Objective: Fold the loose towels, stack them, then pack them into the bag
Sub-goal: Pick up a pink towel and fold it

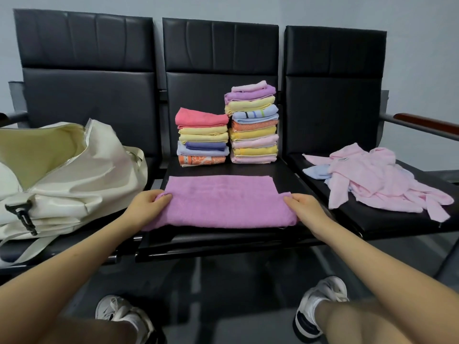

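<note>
Quantities: two stacks of folded towels (252, 122), one flat purple towel (221, 199), one loose pile (380, 180), one bag (82, 175), three seats (335, 95), two hands (146, 202)

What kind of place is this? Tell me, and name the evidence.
Probably a waiting area or lobby: a row of linked black padded seats with a shared armrest against a bare wall, used here as a towel-folding surface.

Row of three black padded seats (218, 78) against a pale grey wall (422, 33), dark glossy floor (223, 289) beneath
</note>
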A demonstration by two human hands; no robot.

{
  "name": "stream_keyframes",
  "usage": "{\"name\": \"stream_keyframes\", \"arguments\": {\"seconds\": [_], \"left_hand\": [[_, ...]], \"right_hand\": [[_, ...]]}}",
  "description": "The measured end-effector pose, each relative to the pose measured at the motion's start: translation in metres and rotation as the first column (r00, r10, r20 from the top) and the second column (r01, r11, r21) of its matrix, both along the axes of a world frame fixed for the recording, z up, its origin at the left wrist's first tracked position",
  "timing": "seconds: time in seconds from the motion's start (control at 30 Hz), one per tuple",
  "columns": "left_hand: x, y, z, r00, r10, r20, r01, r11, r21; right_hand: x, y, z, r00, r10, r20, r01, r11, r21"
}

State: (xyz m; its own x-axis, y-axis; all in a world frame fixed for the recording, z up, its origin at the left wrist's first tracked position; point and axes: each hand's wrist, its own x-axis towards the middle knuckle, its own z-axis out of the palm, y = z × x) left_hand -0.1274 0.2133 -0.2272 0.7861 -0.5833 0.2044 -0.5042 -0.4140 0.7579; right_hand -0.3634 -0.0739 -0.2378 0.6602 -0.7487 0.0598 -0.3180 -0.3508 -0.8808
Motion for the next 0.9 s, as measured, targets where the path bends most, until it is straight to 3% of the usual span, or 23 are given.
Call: {"name": "stream_keyframes", "arguments": {"seconds": [0.2, 0.37, 0.53, 0.7, 0.9], "left_hand": [[0.016, -0.010, -0.001, 0.982, -0.049, 0.181, 0.007, 0.975, 0.223], [0.038, -0.031, -0.003, 0.958, 0.021, 0.287, -0.071, 0.983, 0.168], [0.067, -0.062, -0.001, 0.934, 0.131, 0.334, -0.190, 0.971, 0.148], [0.104, -0.090, -0.009, 0.928, 0.187, 0.324, -0.245, 0.958, 0.149], [0.118, -0.106, -0.044, 0.903, 0.220, 0.369, -0.351, 0.873, 0.338]], "right_hand": [[0.027, -0.015, -0.002, 0.994, -0.109, -0.033, 0.105, 0.990, -0.089], [0.059, -0.032, -0.001, 0.981, -0.160, -0.110, 0.125, 0.953, -0.275], [0.098, -0.053, 0.004, 0.977, -0.197, -0.081, 0.162, 0.935, -0.316], [0.126, -0.072, -0.004, 0.962, -0.225, -0.156, 0.151, 0.912, -0.382], [0.139, -0.074, -0.022, 0.853, -0.260, -0.452, 0.007, 0.873, -0.489]]}}
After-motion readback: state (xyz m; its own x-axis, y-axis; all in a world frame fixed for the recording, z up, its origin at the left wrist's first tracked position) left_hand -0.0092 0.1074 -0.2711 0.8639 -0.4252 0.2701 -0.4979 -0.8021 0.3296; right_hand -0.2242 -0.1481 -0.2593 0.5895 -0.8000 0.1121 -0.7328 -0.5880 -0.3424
